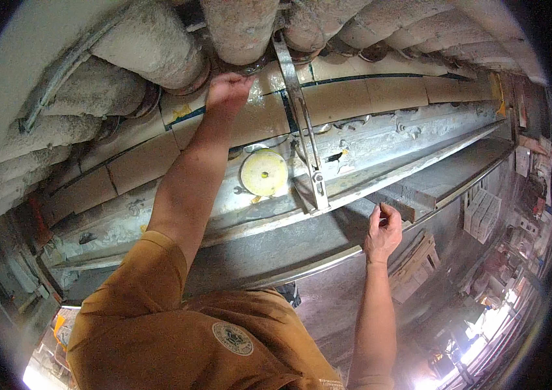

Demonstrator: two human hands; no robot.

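Grey cylinder (240, 29) stands just beyond left grip (229, 91) (can't tell its state); right grip (383, 235) curled closed.

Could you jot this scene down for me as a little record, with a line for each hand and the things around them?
Left hand: raised, by the lower end of a grey cylinder; fingertips hidden
Right hand: lower, fingers curled; whether it holds anything, I cannot tell
Overhead: a row of dusty, rounded cylinders
Beneath them: beige slabs in rows with dark gaps
Crossing the slabs: a slim metal bar
Near the bar: a round yellow disc with a central hole
Clothing: brown short-sleeved shirt
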